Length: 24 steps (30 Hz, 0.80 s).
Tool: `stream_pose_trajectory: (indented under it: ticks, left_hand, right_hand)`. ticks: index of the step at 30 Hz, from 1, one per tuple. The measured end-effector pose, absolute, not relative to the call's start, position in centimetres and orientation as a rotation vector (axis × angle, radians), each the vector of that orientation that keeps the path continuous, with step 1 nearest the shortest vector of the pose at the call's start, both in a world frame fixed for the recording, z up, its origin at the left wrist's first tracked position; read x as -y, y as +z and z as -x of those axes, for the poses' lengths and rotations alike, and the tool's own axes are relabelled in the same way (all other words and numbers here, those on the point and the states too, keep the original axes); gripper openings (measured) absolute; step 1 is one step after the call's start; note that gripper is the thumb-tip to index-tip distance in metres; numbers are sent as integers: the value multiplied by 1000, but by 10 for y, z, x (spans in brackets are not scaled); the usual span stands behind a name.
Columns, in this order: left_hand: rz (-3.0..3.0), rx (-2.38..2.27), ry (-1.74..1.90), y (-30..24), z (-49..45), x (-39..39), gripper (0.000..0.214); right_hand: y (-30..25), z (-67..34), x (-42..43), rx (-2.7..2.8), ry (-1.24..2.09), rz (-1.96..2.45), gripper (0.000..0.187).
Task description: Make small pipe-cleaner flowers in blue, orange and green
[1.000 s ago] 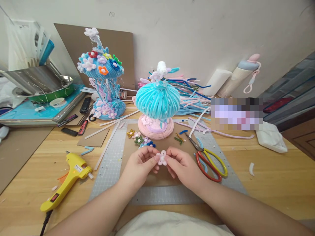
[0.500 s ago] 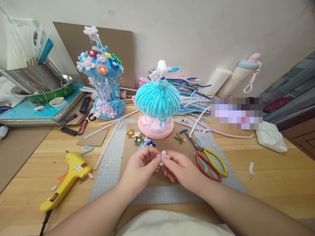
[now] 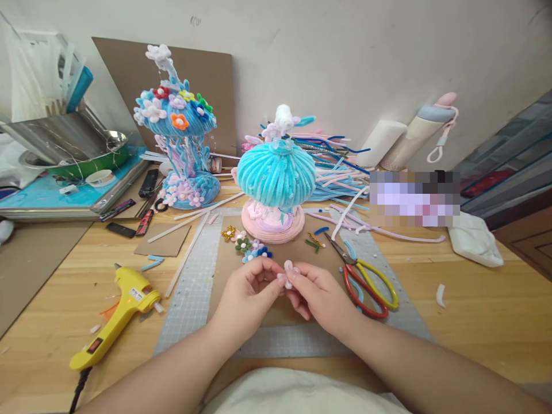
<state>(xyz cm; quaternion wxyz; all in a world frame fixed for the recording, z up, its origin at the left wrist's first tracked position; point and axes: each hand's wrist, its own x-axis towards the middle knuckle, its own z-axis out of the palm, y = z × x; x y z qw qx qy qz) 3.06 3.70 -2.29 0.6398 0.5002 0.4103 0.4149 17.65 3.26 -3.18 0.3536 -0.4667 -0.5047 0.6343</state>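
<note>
Seemingly pinching: left hand (image 3: 248, 290), right hand (image 3: 321, 294), fingers (image 3: 277, 279) touching.

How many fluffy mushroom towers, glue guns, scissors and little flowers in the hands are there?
Fluffy mushroom towers: 2
Yellow glue gun: 1
Scissors: 1
Pink flower, pinched between the left hand and the right hand: 1
Total: 5

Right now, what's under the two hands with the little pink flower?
Brown cardboard, lying on a grey cutting mat. The left hand, right hand and pink flower cover the patch directly beneath.
</note>
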Motion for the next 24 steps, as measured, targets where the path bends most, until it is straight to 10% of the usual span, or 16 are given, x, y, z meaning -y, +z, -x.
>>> stream_pose_trajectory:
  ticks: [24]
  left_hand:
    - [-1124,-1145,858,-23,-30,-39,21]
  right_hand:
    - [-34,-179,-32,1482,1505,1227,31]
